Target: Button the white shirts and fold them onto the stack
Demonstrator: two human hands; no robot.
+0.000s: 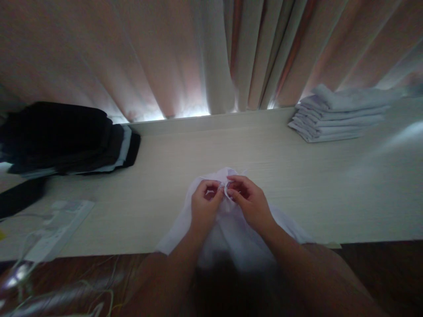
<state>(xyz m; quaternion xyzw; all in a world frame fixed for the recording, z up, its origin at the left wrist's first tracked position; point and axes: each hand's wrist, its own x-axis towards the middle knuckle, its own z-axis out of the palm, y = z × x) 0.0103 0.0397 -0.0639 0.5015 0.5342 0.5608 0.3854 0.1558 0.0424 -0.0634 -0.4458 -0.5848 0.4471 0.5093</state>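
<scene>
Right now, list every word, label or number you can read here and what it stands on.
None can be read.
The white cloth held in both hands shows no print.
The pale flat packet at the table's left edge may carry markings, but they are too blurred to read.

A cloth [231,224] lies at the near edge of the surface [297,185], draped over that edge toward the person, with both hands [228,200] meeting on its far end. A stack of clothes [62,138] sits far left, a stack of towels [337,114] far right, both against the curtain [211,57] behind. A packet [59,229] and cables [20,264] lie near left.
</scene>
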